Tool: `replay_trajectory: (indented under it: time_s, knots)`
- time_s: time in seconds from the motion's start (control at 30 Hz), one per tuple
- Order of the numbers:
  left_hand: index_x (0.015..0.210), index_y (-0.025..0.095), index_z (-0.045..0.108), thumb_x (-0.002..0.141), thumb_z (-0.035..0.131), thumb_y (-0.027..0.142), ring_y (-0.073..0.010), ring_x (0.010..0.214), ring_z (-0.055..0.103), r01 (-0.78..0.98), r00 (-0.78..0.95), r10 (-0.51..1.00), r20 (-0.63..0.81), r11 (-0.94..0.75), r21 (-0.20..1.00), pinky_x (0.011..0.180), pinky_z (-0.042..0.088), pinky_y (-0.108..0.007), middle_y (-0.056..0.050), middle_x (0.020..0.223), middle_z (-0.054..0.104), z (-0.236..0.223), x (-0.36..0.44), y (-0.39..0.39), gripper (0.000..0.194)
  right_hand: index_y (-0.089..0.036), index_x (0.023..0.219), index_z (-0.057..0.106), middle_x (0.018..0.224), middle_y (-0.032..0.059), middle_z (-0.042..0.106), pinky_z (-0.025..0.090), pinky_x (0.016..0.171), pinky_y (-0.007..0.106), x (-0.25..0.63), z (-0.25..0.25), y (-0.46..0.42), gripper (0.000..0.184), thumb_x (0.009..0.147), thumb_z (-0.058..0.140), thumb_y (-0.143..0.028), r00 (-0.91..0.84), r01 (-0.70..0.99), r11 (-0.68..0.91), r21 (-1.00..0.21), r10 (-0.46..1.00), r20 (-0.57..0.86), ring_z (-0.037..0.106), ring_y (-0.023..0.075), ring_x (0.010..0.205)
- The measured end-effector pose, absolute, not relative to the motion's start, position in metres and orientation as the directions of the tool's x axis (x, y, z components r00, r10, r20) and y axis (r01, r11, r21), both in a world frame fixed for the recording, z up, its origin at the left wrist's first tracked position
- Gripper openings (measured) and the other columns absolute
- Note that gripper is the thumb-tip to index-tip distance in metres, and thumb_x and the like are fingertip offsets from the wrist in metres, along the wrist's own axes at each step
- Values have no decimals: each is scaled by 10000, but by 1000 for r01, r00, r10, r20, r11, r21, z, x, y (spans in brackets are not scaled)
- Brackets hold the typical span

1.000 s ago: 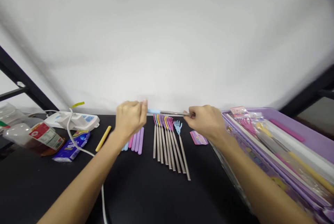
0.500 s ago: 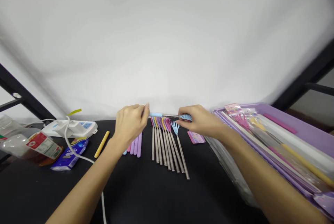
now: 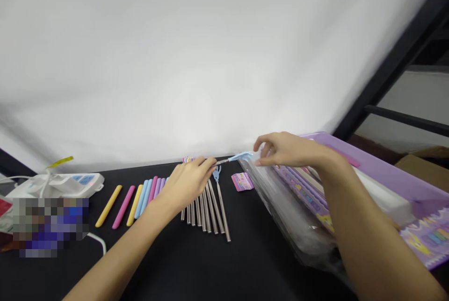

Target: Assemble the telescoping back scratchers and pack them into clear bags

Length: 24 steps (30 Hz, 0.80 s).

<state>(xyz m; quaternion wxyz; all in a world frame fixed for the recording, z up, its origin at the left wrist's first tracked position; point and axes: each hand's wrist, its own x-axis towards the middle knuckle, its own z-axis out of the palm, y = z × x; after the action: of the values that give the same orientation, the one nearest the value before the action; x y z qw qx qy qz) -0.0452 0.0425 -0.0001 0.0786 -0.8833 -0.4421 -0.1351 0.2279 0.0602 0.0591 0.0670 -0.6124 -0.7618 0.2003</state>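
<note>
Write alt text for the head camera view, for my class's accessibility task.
A left hand holds a steel back scratcher with a blue claw near the open right hand, over a black table with more steel back scratchers and pastel grips.

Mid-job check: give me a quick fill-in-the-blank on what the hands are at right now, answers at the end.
The left hand grips the steel shaft of a back scratcher whose claw head is ____.
The right hand, open, is nearest to the plastic-wrapped tray, which is ____.
The pink packet lies to the ____ of the steel rods.
The leftmost loose handle is ____.

Answers: blue; purple; right; yellow.
</note>
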Motion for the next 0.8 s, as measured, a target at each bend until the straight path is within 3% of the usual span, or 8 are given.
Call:
replay_trajectory:
  time_s: [0.13,0.23,0.43,0.8]
  knots:
    - [1168,218,580,1040,329,327,-226,912,686,769,612,750,252,-638,31,748,501,-329,-59,1070,676,-8,-47,46,302,-171,1077,626,700,37,738,512,592,286,237,44,68,449,655,758,-249,-20,956,-99,-278,919,-395,708,213,635]
    - [1171,229,590,1038,328,345,-235,879,690,762,625,746,228,-647,28,725,511,-347,-56,1062,687,-11,-45,46,315,-149,975,641,673,44,727,522,558,282,227,36,71,378,608,734,-137,60,937,-204,-284,894,-445,711,219,599]
    - [1160,218,598,1037,337,340,-232,872,693,758,628,741,238,-651,25,727,519,-347,-64,1049,688,-10,-47,45,313,-144,730,627,534,46,662,535,534,288,213,27,74,182,578,681,-59,82,937,-232,-262,873,-481,722,260,618]
    - [1132,197,612,1038,341,311,-230,890,691,758,633,723,277,-651,-31,715,517,-338,-77,1044,688,-6,-51,44,309,-168,584,562,569,60,689,563,567,275,211,21,77,142,581,610,-34,74,935,-233,-267,864,-497,724,234,639]
